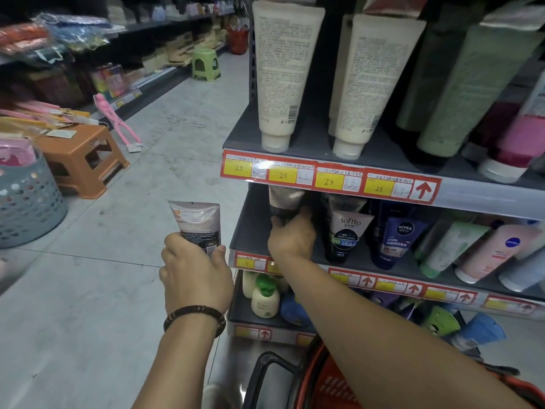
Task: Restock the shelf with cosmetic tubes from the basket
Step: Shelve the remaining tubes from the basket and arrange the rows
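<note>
Partway through, I'd say: the right hand is wrapped round a grey tube going onto the middle shelf at three o'clock, the left hand grips another tube, and the red basket waits at six o'clock.

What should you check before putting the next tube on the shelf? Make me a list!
1. Left hand holds the spare tube firmly: ok.
2. Right hand has let go of the tube on the middle shelf: not ok, fingers are on it.
3. That tube stands steady: cannot tell.
4. Free space on the shelf's left end: ok.
5. Softto tube beside it upright: ok.
6. More tubes in the red basket: cannot tell.
</note>
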`<act>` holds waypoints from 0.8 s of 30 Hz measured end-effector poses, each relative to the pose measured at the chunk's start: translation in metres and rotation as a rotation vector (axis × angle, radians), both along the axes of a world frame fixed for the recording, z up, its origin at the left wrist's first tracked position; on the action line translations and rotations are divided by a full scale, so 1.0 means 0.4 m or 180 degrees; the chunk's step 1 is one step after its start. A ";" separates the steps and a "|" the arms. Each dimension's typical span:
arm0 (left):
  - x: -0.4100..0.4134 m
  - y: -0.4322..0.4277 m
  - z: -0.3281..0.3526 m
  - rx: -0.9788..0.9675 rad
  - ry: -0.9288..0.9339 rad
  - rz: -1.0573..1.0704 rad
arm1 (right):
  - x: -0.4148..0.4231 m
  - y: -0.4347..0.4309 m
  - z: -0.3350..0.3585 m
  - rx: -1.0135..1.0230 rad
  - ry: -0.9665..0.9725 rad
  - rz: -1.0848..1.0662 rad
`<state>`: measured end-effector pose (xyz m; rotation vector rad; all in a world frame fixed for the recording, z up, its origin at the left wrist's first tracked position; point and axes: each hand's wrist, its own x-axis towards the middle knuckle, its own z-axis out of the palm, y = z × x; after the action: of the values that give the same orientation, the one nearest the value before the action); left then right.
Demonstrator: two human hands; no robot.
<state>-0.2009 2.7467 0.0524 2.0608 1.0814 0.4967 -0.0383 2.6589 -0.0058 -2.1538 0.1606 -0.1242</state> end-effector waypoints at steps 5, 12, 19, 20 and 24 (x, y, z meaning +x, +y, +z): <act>0.000 0.007 0.004 -0.0075 -0.0122 0.0008 | 0.003 -0.004 -0.002 -0.0252 0.0023 -0.0035; 0.002 -0.001 0.012 -0.0095 -0.0181 0.0016 | -0.002 -0.018 -0.004 -0.0299 -0.0070 0.0075; 0.006 -0.004 0.016 -0.0191 -0.0295 -0.0030 | 0.000 -0.023 -0.021 -0.0310 0.0030 0.0377; 0.007 -0.005 0.016 -0.0191 -0.0303 -0.0036 | -0.001 -0.023 -0.022 -0.0337 -0.0011 0.0374; 0.009 -0.004 0.018 -0.0222 -0.0303 -0.0025 | -0.002 -0.019 -0.029 -0.0551 -0.0161 0.0332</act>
<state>-0.1972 2.7449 0.0595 1.9601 1.0203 0.5402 -0.0392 2.6512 -0.0175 -2.3241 0.0082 -0.1363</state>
